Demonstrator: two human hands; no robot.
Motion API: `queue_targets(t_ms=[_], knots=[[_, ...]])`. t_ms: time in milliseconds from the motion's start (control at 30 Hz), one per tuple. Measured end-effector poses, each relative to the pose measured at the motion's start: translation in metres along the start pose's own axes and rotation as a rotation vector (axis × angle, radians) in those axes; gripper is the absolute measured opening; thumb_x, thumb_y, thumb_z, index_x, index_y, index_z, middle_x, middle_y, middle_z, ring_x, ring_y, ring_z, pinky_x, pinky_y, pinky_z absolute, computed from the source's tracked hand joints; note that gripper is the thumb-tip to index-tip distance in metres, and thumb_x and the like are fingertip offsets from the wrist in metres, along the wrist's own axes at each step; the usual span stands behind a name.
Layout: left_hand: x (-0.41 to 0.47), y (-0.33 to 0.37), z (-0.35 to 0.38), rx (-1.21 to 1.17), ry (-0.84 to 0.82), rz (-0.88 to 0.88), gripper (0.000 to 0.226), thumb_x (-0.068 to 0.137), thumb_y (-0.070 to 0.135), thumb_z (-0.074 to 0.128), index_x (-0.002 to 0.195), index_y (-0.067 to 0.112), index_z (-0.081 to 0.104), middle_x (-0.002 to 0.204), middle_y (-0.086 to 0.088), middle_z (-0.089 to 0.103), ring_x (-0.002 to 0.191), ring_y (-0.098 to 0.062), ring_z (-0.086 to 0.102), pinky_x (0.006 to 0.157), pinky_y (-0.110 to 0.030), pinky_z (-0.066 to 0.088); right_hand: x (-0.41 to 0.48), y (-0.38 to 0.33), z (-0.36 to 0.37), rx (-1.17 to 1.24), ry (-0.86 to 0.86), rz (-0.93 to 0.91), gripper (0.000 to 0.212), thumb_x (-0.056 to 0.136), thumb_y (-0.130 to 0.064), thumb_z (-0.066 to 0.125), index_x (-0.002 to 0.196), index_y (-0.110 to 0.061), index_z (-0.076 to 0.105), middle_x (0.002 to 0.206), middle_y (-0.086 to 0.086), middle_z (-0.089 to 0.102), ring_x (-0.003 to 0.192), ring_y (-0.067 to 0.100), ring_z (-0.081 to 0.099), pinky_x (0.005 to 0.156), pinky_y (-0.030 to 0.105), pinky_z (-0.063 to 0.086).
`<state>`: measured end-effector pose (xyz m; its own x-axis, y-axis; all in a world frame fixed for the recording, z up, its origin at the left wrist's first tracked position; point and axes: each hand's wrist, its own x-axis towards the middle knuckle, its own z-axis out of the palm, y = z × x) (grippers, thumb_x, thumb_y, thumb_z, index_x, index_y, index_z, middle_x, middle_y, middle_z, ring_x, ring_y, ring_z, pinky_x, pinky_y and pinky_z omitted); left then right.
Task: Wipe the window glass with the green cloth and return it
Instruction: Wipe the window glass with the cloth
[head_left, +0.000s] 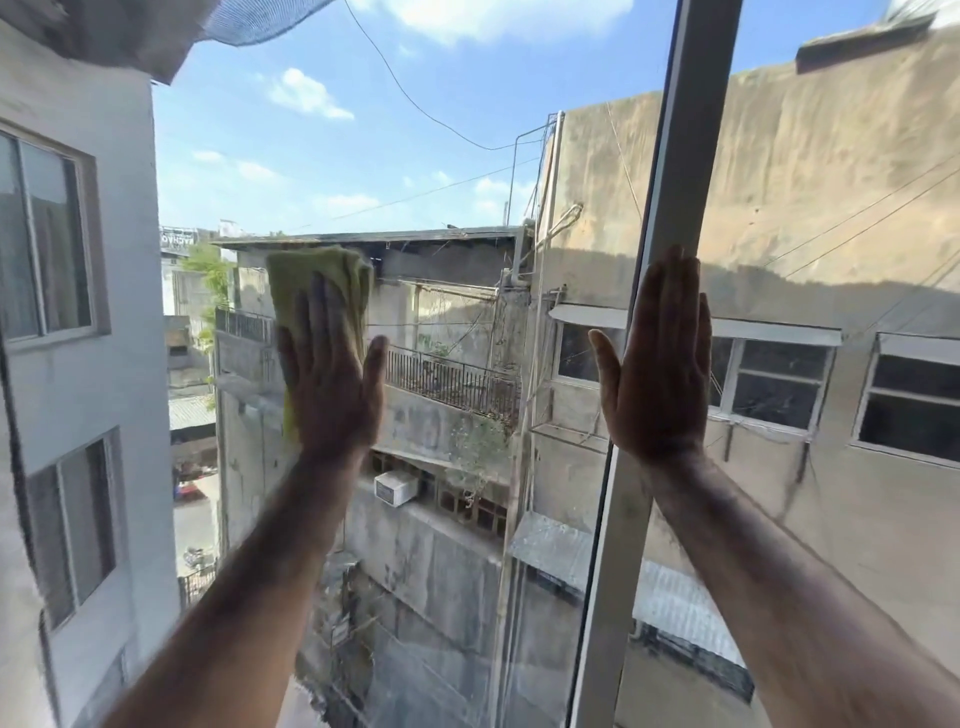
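Midway, by my judgement: my left hand (332, 384) lies flat and open, fingers extended, pressing the green cloth (317, 291) against the window glass (447, 171) rather than gripping it; the cloth shows above and to the left of the palm, at mid-height of the left pane. My right hand (660, 364) is likewise flat and open, holding nothing, braced over the white frame (675, 171) where it meets the right pane. Wiping is under way; how much glass is already clean I cannot tell. Remaining: any unwiped area, then returning the cloth, whose resting place is not in view.
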<state>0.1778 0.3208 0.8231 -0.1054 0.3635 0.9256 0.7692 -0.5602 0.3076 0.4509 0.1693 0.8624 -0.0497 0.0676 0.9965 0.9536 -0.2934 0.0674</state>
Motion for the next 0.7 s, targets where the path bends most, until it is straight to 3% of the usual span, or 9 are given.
queue_targets(t_ms=[33,100,200,300,367,433,600,633,700], knots=[[0.02,0.011,-0.004,-0.057,0.038,-0.105,0.084,0.101,0.068,0.002,0.165,0.013,0.006,0.175,-0.008,0.01,0.163,-0.026,0.007,0.131,-0.057,0.011,0.0,0.0,0.0,0.006,0.002,-0.002,0.077,0.113,-0.05,0.035,0.164,0.005,0.019,0.174,0.026,0.018,0.164,0.037,0.017,0.133,0.052,0.024],[0.047,0.047,-0.004,-0.097,0.093,-0.116,0.083,0.102,0.067,0.005,0.164,0.013,0.009,0.175,-0.009,0.013,0.162,-0.027,0.01,0.13,-0.059,0.014,0.0,0.0,0.0,0.015,0.007,-0.007,0.076,0.113,-0.049,0.035,0.164,0.005,0.018,0.174,0.026,0.018,0.164,0.038,0.017,0.133,0.053,0.024],[0.033,0.101,0.018,-0.018,0.069,0.262,0.083,0.104,0.068,0.022,0.164,0.011,0.016,0.174,-0.009,0.018,0.162,-0.028,0.013,0.13,-0.058,0.016,0.0,0.0,0.001,0.019,0.014,-0.012,0.075,0.113,-0.048,0.034,0.163,0.006,0.02,0.173,0.026,0.019,0.163,0.038,0.018,0.133,0.053,0.024],[-0.037,0.109,0.037,0.02,-0.069,0.7,0.089,0.101,0.071,0.037,0.164,0.01,0.019,0.174,-0.008,0.019,0.162,-0.028,0.012,0.127,-0.059,0.021,0.0,0.001,0.0,0.03,0.024,-0.017,0.075,0.113,-0.046,0.037,0.163,0.007,0.021,0.172,0.028,0.021,0.163,0.04,0.019,0.132,0.054,0.024],[-0.072,0.074,0.035,0.03,-0.126,0.746,0.089,0.101,0.07,0.042,0.163,0.01,0.022,0.173,-0.009,0.02,0.162,-0.028,0.016,0.124,-0.06,0.027,0.0,0.001,-0.001,0.024,0.015,-0.013,0.075,0.113,-0.045,0.038,0.163,0.006,0.02,0.173,0.027,0.02,0.163,0.04,0.018,0.133,0.054,0.023],[-0.084,0.029,0.025,0.072,-0.094,0.587,0.087,0.102,0.069,0.038,0.162,0.008,0.024,0.172,-0.012,0.021,0.161,-0.031,0.019,0.125,-0.061,0.028,0.0,0.001,-0.001,0.033,0.004,0.0,0.075,0.113,-0.046,0.038,0.164,0.005,0.017,0.174,0.026,0.018,0.163,0.039,0.017,0.133,0.053,0.022],[-0.008,0.004,-0.003,-0.094,0.031,-0.267,0.09,0.099,0.072,0.001,0.164,0.01,0.007,0.174,-0.013,0.01,0.162,-0.03,0.009,0.13,-0.06,0.013,0.0,0.0,-0.001,0.039,-0.005,0.005,0.075,0.113,-0.047,0.036,0.165,0.003,0.013,0.174,0.025,0.016,0.164,0.037,0.016,0.134,0.052,0.021],[0.016,0.018,-0.007,-0.132,0.065,-0.313,0.091,0.098,0.072,-0.001,0.164,0.01,0.009,0.174,-0.013,0.012,0.162,-0.03,0.01,0.13,-0.06,0.013,-0.001,0.0,-0.001,0.041,-0.007,0.004,0.075,0.113,-0.048,0.035,0.165,0.003,0.013,0.175,0.025,0.016,0.164,0.037,0.015,0.134,0.052,0.02],[0.048,0.051,-0.008,-0.122,0.083,-0.206,0.089,0.099,0.07,0.001,0.164,0.01,0.011,0.174,-0.012,0.015,0.162,-0.029,0.011,0.131,-0.058,0.012,-0.001,-0.001,-0.001,0.05,-0.014,0.007,0.075,0.113,-0.048,0.035,0.165,0.002,0.012,0.175,0.024,0.015,0.164,0.037,0.014,0.135,0.051,0.018]])
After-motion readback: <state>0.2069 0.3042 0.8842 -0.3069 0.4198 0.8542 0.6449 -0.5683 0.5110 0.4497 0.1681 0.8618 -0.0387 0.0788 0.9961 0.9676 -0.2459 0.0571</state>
